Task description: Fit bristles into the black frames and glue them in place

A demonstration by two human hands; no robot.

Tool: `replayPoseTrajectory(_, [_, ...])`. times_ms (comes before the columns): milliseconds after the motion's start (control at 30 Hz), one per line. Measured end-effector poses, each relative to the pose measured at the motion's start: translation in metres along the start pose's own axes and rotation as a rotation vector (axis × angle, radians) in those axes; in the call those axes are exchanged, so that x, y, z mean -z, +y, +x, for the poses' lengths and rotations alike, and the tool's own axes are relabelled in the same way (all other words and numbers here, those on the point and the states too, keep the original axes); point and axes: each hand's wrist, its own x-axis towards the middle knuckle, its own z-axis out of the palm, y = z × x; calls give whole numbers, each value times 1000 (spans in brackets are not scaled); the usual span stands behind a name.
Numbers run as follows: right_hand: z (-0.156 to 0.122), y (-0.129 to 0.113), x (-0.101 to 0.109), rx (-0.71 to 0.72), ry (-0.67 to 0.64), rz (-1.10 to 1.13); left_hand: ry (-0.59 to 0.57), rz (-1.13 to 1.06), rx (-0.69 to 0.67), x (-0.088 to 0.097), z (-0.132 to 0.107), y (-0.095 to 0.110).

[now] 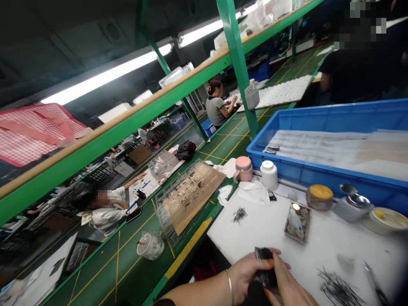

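Handling a small black block-like piece (pixel 267 279) seems the step in hand; the next move calls for steady control. The left hand (pixel 245 275) and right hand (pixel 289 280) hold it in a narrow grip beside the white surface (pixel 255 231). A blue rectangular plastic bin (pixel 318 117) contains whitish sheets (pixel 302 143); a small brown rectangular tray (pixel 307 227), a pale item (pixel 295 222).

The held black piece (pixel 267 277) looks smooth; the blue tub (pixel 306 169) at right is glossy plastic, the desk (pixel 255 225) matt white, the bangle (pixel 230 285) polished metal.
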Motion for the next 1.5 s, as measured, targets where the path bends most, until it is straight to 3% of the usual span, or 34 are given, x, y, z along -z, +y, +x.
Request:
replayPoseTrajectory(200, [-7,-31,28,-122,-60,15,8,193,103,-4,-1,5])
replayPoseTrajectory(367, [-10,-40,45,-186,-100,11,-31,510,81,12,7,20])
replayPoseTrajectory(533, [-35,-12,47,-332,-80,-11,54,1098,-18,35,56,61])
replayPoseTrajectory(633, [-59,8,43,-423,-63,19,51,1472,-78,35,98,76])
replayPoseTrajectory(733, [-80,22,42,-504,-74,61,3,1761,-92,23,131,74])
replayPoseTrajectory(833, [-95,28,43,-559,-46,67,-37,1957,-100,14,147,63])
replayPoseTrajectory(1033, [-105,32,48,-578,-27,104,-38,2106,-189,21,140,55])
replayPoseTrajectory(1233, [-100,31,50,-524,-22,95,-14,2089,-223,32,129,61])
replayPoseTrajectory(1500, [-95,31,51,-480,-88,21,17,2049,-231,39,136,61])
